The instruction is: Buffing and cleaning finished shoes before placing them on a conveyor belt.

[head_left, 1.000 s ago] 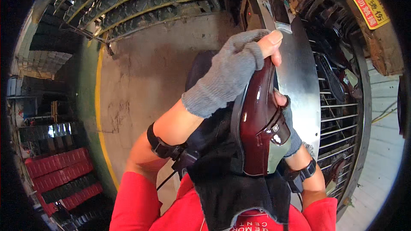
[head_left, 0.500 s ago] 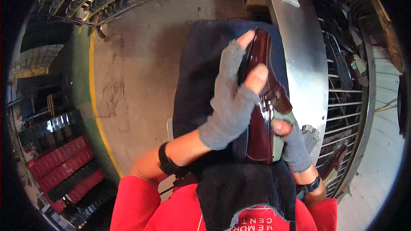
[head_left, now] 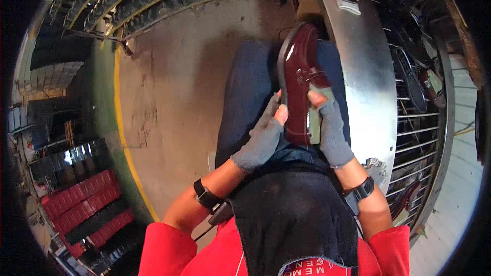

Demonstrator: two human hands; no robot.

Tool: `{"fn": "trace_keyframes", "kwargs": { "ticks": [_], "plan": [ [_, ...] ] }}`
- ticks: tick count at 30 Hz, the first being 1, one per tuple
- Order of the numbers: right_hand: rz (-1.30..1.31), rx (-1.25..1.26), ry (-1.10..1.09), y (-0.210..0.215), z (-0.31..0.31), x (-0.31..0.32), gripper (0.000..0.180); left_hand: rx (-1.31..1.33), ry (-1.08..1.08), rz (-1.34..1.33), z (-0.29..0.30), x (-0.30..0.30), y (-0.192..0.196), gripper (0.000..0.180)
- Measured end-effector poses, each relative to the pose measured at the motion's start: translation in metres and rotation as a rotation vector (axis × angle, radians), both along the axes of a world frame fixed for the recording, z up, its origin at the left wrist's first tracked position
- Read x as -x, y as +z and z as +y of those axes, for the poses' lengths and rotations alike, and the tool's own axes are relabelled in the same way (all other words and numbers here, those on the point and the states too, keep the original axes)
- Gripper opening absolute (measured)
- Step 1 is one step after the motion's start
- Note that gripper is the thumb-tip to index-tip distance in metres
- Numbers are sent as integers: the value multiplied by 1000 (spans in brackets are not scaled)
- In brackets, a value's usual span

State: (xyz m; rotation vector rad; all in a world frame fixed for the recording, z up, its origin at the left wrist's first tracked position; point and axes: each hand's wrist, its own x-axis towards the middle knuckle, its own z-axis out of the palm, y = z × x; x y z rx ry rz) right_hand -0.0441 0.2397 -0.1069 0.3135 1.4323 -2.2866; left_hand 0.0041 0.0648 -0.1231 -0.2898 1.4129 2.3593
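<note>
Most fingers of left hand (head_left: 260, 143) and right hand (head_left: 334, 133) were hidden behind maroon shoe (head_left: 299, 76). Silvery clump (head_left: 375, 163) at near end of metal bench (head_left: 367, 82) was too small to tell.

left hand in grey fingerless knit glove (head_left: 262, 140): off the toe, now low along the left side of the glossy dark-red leather shoe (head_left: 296, 82). toe uncovered. shoe farther out; heel now clear of black cloth apron (head_left: 296, 214).

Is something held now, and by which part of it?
Yes, a glossy dark-red shoe: the left grip holds its sole side toward the heel, the right grip its opening side near the pale green insert.
</note>
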Motion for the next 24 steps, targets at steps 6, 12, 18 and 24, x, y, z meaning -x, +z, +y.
{"fn": "trace_keyframes", "kwargs": {
  "ticks": [6,12,18,24],
  "plan": [
    [-74,301,1,6,8,14,56,337,-118,217,6,18,19,76],
    [-1,31,-61,61,108,-25,89,153,-692,291,16,60,35,67],
    [235,-635,-131,41,257,-66,70,253,-401,301,8,56,-39,44],
    [446,-1782,-68,45,351,-147,54,563,-351,590,17,51,-39,36]
  ]
}}
